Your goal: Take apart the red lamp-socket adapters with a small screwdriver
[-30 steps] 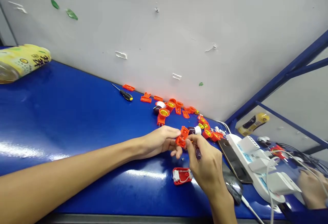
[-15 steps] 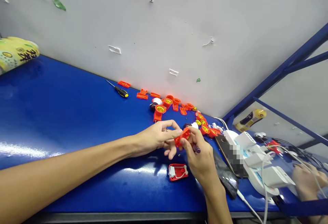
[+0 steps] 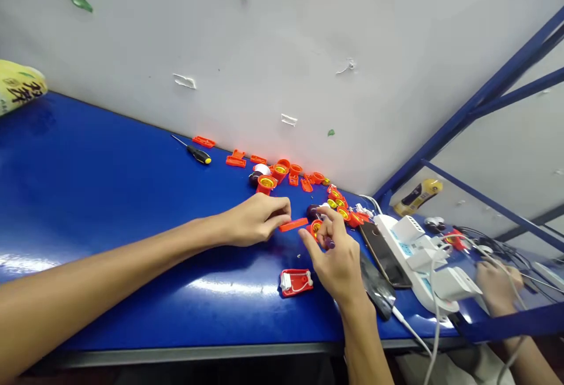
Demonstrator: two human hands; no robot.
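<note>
My left hand [image 3: 262,219] pinches the end of a flat orange plastic piece [image 3: 294,224] above the blue table. Just to the right, my right hand [image 3: 331,243] has its thumb and index finger apart, while its other fingers curl round a small dark purple object [image 3: 329,244]. An orange part with a gold threaded socket [image 3: 314,230] is by the right fingertips, partly hidden. Below the hands lies a red shell [image 3: 296,283] with a white block, a spring and a white wire inside. More orange sockets [image 3: 267,183] lie behind the hands.
A black-and-yellow screwdriver [image 3: 198,154] lies near the wall [image 3: 247,50]. To the right are a phone [image 3: 385,255], a black pouch [image 3: 374,285] and a white power strip [image 3: 423,279] with cables. Beyond the blue frame, another person's hand [image 3: 497,285] shows.
My hands have moved apart. The orange part held between them now shows as a flat piece in my left hand and a socket part by my right. The camera view has shifted slightly.
</note>
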